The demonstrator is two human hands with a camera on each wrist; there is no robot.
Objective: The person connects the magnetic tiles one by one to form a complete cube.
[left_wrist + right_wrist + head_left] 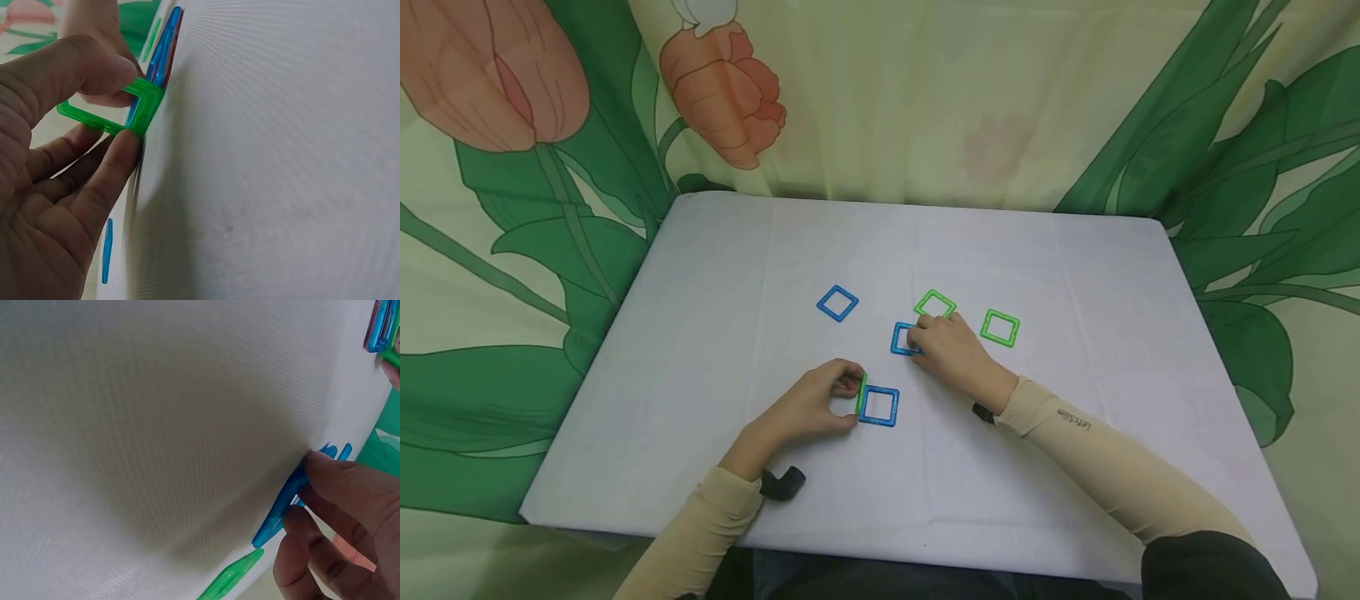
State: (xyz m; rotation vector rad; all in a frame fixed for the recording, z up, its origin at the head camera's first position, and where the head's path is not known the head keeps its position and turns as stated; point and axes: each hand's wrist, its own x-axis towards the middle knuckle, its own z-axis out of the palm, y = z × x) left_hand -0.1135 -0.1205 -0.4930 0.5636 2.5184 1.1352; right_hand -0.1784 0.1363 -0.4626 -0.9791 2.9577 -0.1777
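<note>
My left hand point(812, 400) pinches a green square frame tile point(150, 103) between thumb and fingers. It stands upright along the left side of a blue square tile point(897, 406) lying flat. In the left wrist view, a reddish layer shows under that blue tile. Farther back and to the right, my right hand point(951, 350) pinches another blue square tile point(281, 509) by its edge, close to the table surface. Its fingers partly cover this tile. A flat green square tile point(923, 300) is just beyond the right hand.
A second green tile point(985, 325) lies right of the right hand. Another blue tile point(846, 294) lies back left. The white-covered table point(715, 275) meets a printed curtain point(880, 108) at its far side.
</note>
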